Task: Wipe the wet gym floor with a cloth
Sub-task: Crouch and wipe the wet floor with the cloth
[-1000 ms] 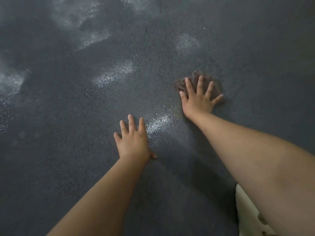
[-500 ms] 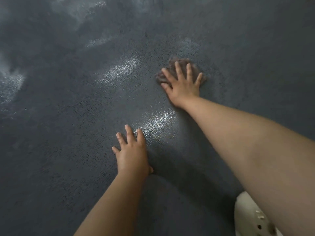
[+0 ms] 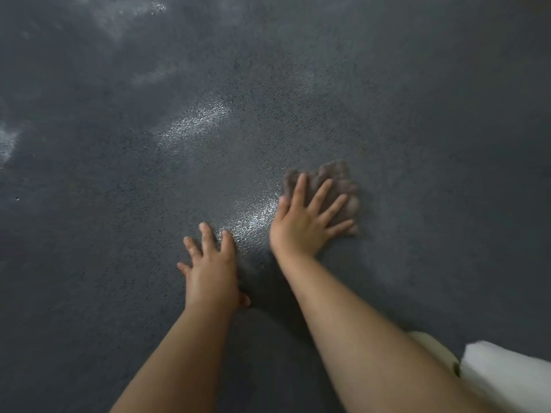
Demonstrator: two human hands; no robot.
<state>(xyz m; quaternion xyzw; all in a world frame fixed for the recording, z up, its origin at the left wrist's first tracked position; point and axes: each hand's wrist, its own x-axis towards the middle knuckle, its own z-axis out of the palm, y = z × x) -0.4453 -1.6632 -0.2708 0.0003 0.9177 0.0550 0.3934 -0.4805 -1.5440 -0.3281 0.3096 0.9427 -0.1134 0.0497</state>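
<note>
My right hand (image 3: 307,219) lies flat with spread fingers on a small brownish cloth (image 3: 337,180), pressing it onto the dark grey textured gym floor (image 3: 417,129). The cloth shows beyond and to the right of my fingers; the rest is under my palm. A shiny wet patch (image 3: 253,216) glistens just left of the cloth, between my two hands. My left hand (image 3: 211,263) rests flat on the floor with straight fingers, holding nothing. Another wet streak (image 3: 196,120) shines farther ahead.
Pale wet smears (image 3: 128,16) show at the top left and far left edge (image 3: 6,141). A white shoe (image 3: 432,347) and a white garment edge (image 3: 501,377) sit at the bottom right, beside my right forearm.
My right hand has pulled the cloth back toward me and to the right, ending close beside my left hand. The left hand stays planted on the floor.
</note>
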